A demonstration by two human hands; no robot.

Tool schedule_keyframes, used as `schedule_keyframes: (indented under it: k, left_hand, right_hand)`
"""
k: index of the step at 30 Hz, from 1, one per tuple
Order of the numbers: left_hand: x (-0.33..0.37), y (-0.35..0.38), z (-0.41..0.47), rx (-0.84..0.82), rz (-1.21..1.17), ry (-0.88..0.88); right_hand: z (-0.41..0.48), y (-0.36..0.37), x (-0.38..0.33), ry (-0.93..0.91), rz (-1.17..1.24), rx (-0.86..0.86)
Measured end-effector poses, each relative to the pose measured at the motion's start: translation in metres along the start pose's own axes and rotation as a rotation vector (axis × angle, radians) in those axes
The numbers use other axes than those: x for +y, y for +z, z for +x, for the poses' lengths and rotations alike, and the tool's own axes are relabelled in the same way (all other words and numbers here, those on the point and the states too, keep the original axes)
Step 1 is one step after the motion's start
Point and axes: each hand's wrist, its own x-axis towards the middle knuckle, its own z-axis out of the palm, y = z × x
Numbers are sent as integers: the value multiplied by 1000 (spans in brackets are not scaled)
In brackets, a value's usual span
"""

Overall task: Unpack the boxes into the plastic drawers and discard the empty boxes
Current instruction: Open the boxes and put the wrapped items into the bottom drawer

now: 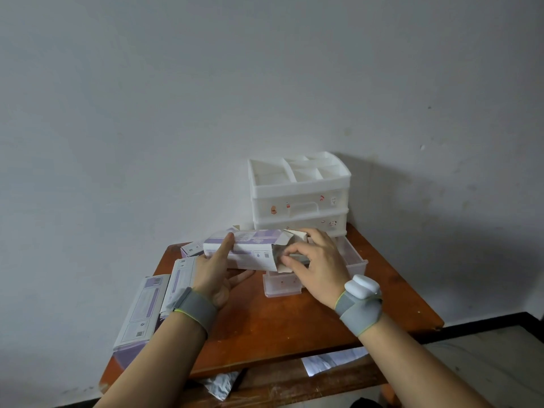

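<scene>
The single view comes from the person's head and faces forward and somewhat down, toward a wooden table [294, 325] in the lower half of the frame, with the plastic drawers [298, 198] near the centre. It is close (two forearms [159, 363] enter from the bottom edge); the wall [176, 98] fills the upper half.

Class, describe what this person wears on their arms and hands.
No sleeves or gloves show: the forearms, left hand and right hand are bare. Each wrist wears a wide grey fabric band edged with a thin yellow-green line: left band, right band. The right band carries a white, rounded device on top. No cables show.
</scene>
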Motion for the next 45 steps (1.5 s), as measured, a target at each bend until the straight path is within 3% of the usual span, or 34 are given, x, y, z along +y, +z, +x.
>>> schedule_keyframes:
  k: [7,13,20,28,36,41,45]
  left_hand:
    - [21,-23,15,208,-151,100]
    - [21,-16,10,241,-155,166]
    - [20,-9,1,138,-69,225]
    - [25,-7,2,110,-82,249]
    - [35,-23,12,323,-121,452]
    - [31,-35,19,417,130,549]
    - [27,-40,31,319,439,477]
  right_hand:
    - [-3,-13,16,135,209,28]
    - [-1,-12,11,452,749,-117]
    - [0,-17,8,461,561,-98]
    - [-5,-21,15,388,759,17]
    - [-7,-22,45,428,824,148]
    - [-7,-24,54,545,931,238]
    - [-5,-25,59,624,964,249]
